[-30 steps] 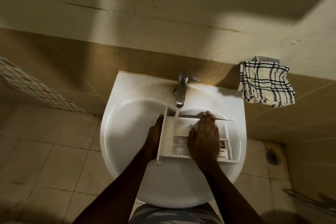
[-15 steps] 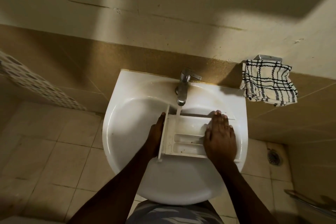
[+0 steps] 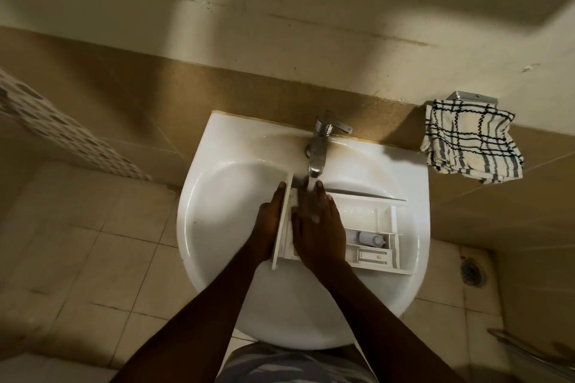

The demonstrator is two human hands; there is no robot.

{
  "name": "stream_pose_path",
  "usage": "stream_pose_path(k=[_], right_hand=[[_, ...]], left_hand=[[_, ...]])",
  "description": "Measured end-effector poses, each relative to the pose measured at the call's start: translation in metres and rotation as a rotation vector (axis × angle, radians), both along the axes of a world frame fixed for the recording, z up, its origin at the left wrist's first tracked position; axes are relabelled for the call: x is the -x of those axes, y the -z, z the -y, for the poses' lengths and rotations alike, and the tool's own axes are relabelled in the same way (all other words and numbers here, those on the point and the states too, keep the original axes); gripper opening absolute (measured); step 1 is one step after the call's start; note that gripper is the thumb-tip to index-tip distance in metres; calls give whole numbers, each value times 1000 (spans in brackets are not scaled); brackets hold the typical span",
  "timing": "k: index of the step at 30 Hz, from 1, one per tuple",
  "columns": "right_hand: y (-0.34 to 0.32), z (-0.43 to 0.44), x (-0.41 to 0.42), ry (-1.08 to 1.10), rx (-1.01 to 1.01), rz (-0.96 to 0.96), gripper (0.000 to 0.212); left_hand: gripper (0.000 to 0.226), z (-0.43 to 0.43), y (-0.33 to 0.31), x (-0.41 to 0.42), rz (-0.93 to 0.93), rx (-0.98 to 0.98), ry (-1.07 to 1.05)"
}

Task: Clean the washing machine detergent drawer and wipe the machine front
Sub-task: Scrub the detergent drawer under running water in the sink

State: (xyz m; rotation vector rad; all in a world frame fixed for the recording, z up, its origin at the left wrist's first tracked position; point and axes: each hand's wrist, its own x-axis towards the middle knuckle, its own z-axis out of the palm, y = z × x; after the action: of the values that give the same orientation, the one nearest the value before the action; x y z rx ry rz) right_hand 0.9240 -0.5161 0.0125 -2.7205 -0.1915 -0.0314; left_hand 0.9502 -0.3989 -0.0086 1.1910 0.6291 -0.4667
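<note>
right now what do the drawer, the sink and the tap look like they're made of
Drawer: probably white plastic, matte, with thin moulded dividers. Sink: looks like glazed ceramic, a glossy white with soft highlights along its rim. Tap: metal, likely chromed, silvery and reflective.

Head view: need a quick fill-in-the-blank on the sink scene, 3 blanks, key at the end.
1. The detergent drawer lies across the white ____.
2. Water from the tap runs onto the fingers of the ____ hand.
3. The checked cloth hangs on the wall to the ____ of the tap.
The left hand grips the drawer's front panel.

Missing words: sink; right; right
</note>
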Motion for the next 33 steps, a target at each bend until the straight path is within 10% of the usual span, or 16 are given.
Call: stream_pose_path(k=[5,18,24,33], right_hand=[[-1,3,63,-155,77,-67,59],[11,-2,9,-40,57,-23,56],[5,9,77,-171,37,106,52],[6,-7,-13,25,121,15,47]], left_hand=[[93,1,1,-2,-58,-46,-10],[59,1,-3,0,-5,-70,-25],[107,-1,1,-2,-52,-72,-12],[57,2,-4,1,2,-66,-24]])
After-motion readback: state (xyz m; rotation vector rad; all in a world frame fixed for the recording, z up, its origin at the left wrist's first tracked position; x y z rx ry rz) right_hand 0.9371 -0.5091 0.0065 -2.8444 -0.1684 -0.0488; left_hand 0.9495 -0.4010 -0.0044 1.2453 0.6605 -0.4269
